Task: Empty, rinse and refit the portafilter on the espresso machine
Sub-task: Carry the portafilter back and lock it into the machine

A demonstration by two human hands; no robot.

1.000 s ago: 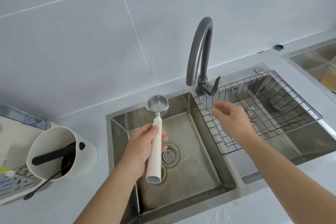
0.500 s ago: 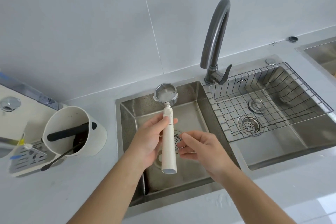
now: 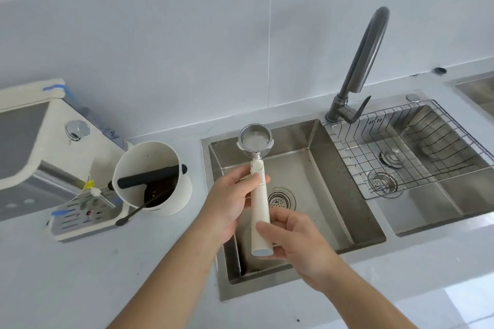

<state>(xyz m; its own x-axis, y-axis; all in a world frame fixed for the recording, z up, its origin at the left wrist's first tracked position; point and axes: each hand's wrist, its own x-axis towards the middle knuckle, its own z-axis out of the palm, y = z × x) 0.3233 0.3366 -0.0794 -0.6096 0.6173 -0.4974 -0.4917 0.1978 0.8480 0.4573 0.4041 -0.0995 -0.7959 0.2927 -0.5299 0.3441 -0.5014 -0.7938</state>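
Half a second ago the right hand (image 3: 296, 242) hovered beside the handle; now it has closed in, and its fingers (image 3: 270, 232) wrap the lower end of the portafilter (image 3: 259, 195), thumb across the front just above the butt of the handle. Higher up, the left hand (image 3: 232, 203) grips the same cream handle, fingers clamped around it just below the metal neck. Both hands hold the portafilter over the left basin of the sink (image 3: 331, 189), handle pointing toward the person and the round metal basket at the far end, open side up, near the basin's back wall. Its inside looks pale and shiny; whether any grounds remain cannot be told. Directly beneath the handle sits the drain strainer (image 3: 282, 199). A dark tap (image 3: 361, 61) rises behind the divider between the two basins, and a wire rack (image 3: 411, 149) spans the right basin. On the bench (image 3: 107, 275) to the left stands a white bin (image 3: 152, 179) with a black bar across its mouth, beside the espresso machine (image 3: 40, 141) and its slotted drip tray (image 3: 80, 216).
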